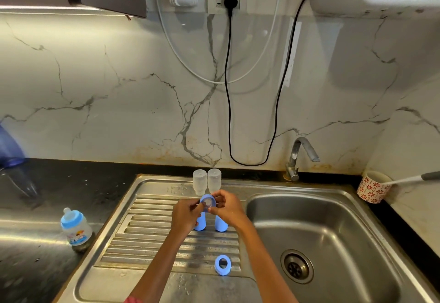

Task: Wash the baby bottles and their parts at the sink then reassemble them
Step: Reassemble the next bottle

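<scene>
While two clear bottles (206, 181) are standing inverted on the drainboard (142, 231), the left hand (188, 214) and right hand (227, 210) are together pinching a blue collar ring (207, 202).

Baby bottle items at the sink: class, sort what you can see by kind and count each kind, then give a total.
Clear bottle bodies, upside down at the back of the drainboard: 2
Blue collar rings: 2, one held by both hands, one lying on the drainboard
Blue caps standing behind the hands: 2
Assembled bottle on the counter: 1
Total: 7
</scene>
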